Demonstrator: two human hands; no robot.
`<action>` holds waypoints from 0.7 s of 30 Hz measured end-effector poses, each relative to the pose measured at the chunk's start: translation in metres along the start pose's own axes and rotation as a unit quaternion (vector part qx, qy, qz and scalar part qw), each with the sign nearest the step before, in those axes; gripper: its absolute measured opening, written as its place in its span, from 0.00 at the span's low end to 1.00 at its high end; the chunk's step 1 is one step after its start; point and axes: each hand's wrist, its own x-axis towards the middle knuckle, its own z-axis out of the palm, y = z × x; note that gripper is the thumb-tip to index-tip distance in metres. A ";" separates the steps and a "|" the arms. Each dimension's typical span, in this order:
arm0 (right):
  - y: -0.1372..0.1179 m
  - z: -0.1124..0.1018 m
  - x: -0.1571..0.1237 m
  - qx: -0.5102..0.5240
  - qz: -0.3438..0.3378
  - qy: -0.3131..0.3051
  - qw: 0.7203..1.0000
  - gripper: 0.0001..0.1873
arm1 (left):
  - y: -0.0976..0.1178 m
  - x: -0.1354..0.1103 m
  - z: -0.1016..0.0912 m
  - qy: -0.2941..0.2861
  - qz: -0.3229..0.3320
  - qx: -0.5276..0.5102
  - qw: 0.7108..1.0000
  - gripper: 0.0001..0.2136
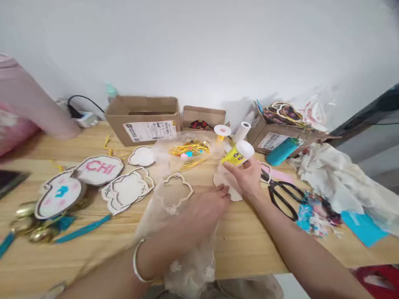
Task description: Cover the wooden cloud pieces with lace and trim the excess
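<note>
My right hand is closed around a yellow bottle with a white cap, tilted to the right. My left hand, a bracelet on its wrist, reaches across to the right, its bent fingers on a pale shaped piece just below the bottle. Its thumb is hard to make out. Under the left forearm lies sheer cream fabric with embroidered flowers. A scalloped wooden frame rests on that fabric, beside the left hand. Black-handled scissors lie right of my right hand.
Cardboard boxes line the wall. Yellow cords lie in a clear bag. Decorated plaques, bells and blue tassels are at left. Scraps, a blue cloth and white fabric are at right.
</note>
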 end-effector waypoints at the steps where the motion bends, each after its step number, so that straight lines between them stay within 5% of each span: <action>1: -0.002 0.000 0.001 0.003 0.000 0.004 1.000 0.19 | -0.001 0.000 0.002 0.005 0.001 0.004 1.000 0.18; 16: -0.005 0.000 0.002 -0.012 -0.015 -0.025 1.000 0.17 | -0.004 0.000 0.009 0.079 0.025 0.021 0.996 0.18; 21: 0.001 -0.013 0.011 0.029 -0.018 0.036 0.999 0.17 | -0.003 -0.001 0.005 0.074 0.026 0.021 0.997 0.19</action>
